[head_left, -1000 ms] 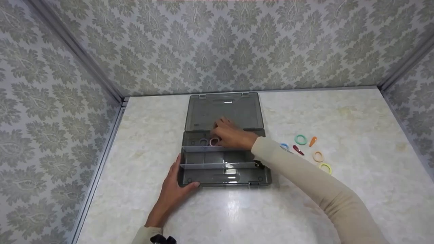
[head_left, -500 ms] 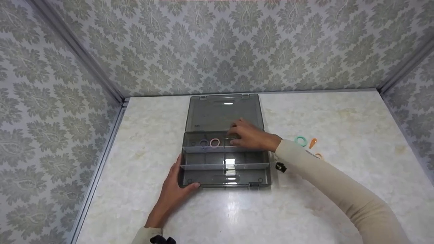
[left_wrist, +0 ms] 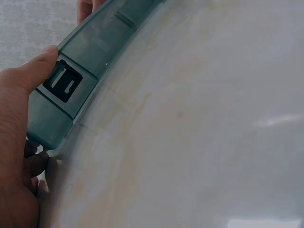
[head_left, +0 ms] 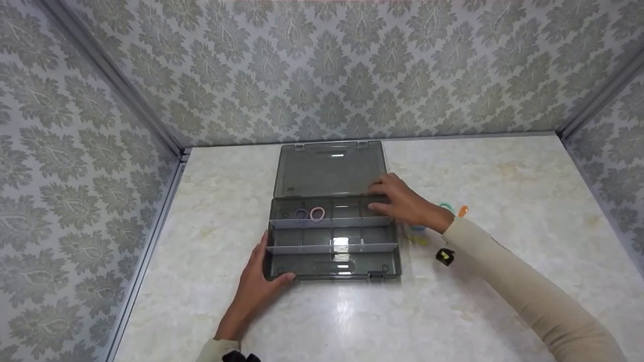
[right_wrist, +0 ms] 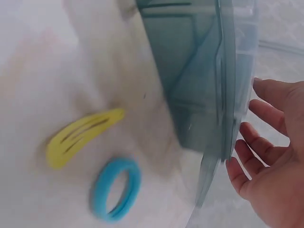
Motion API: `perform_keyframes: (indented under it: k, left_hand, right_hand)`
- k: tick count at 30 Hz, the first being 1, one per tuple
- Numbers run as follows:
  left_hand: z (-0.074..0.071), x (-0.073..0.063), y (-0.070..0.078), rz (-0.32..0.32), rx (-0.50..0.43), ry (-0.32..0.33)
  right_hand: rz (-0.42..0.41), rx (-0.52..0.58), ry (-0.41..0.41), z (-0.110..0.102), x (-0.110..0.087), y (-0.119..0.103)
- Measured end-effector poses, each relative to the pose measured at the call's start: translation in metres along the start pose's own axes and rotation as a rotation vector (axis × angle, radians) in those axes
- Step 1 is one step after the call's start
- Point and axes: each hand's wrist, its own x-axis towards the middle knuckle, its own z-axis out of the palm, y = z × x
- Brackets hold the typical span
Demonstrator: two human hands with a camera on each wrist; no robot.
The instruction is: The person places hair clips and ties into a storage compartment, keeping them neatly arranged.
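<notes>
A smoky grey compartment box (head_left: 312, 264) lies with its lid laid back. My left hand (head_left: 255, 286) holds its front left corner, thumb on the front edge and fingers along the left side. A purple hair tie (head_left: 296, 213) and a pink hair tie (head_left: 311, 215) lie in the back row. My right hand (head_left: 405, 203) is over the back right corner with fingers relaxed and spread. The right wrist view shows it holding nothing, beside the box wall (right_wrist: 185, 95). A yellow hair clip (right_wrist: 58, 156) and a blue hair tie (right_wrist: 99, 197) lie near the box.
Right of the box, a green hair tie (head_left: 445, 205) and an orange hair clip (head_left: 463, 210) show beyond the right wrist. The right arm may cover other pieces. Patterned walls (head_left: 327, 65) border the table (head_left: 211, 201) at the back and sides.
My right hand has moved right, from the pink hair tie to the box's back right corner, uncovering that tie in the back row. The left hand stays on the box.
</notes>
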Motion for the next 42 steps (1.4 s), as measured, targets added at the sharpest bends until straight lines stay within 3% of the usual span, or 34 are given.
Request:
perform_keyframes:
  k: [6,12,22,32,42]
  left_hand:
    - [-0.001,0.0,0.0,0.009,-0.006,0.011]
    - [-0.002,0.001,0.003,-0.008,-0.001,-0.008]
    - [0.0,0.003,0.003,-0.009,-0.012,-0.001]
    - [0.0,0.001,0.002,-0.042,-0.021,0.006]
    - [0.001,0.002,0.003,-0.024,-0.014,0.013]
  right_hand:
    - [0.018,0.067,0.137,-0.013,-0.024,0.02]
    - [0.112,0.086,0.278,-0.02,-0.057,0.038]
    - [0.229,0.076,0.405,-0.027,-0.109,0.057]
    - [0.305,0.057,0.425,-0.026,-0.14,0.068]
    - [0.369,0.062,0.391,-0.026,-0.149,0.084]
